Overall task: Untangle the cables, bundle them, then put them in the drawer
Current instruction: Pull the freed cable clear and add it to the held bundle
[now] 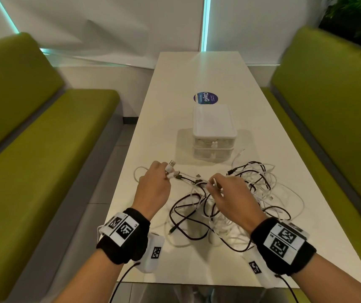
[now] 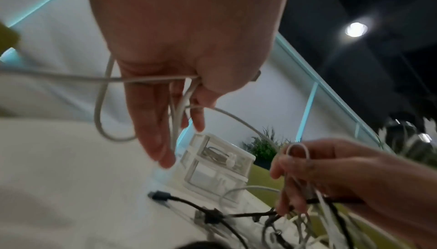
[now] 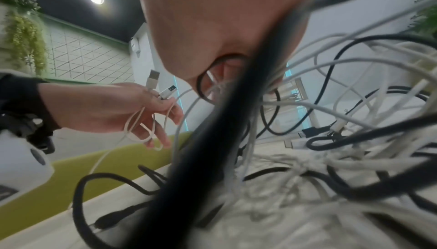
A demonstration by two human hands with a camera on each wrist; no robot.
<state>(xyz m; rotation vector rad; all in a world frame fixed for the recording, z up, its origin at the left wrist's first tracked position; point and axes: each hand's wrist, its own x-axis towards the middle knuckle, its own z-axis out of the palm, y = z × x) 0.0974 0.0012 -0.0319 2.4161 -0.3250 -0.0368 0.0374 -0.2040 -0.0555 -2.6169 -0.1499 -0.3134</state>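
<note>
Booth setting: white table (image 1: 197,71) between two green benches (image 1: 44,132). Left hand (image 1: 153,189) is curled round white cable (image 2: 104,103), loops through the fingers, two plugs sticking up past the knuckles. Right hand (image 1: 227,193) pinches a white strand at the edge of the tangle (image 1: 236,206), fingers closed on it. Tangle of black and white cables lies on the table just in front of the drawer unit (image 1: 213,132); both drawers look closed, upper one seems to hold some cable already.

Risks, as I judge them:
- pulling the hands apart while the white strand runs under black loops would tighten a knot, not free it
- dragging the whole pile could shove it off the near edge
- loops may slip off the left fingers.

Readable text: round sticker (image 1: 205,98) behind the unit says "ClayG"; smaller print illegible. Wristbands carry square coded tags.
</note>
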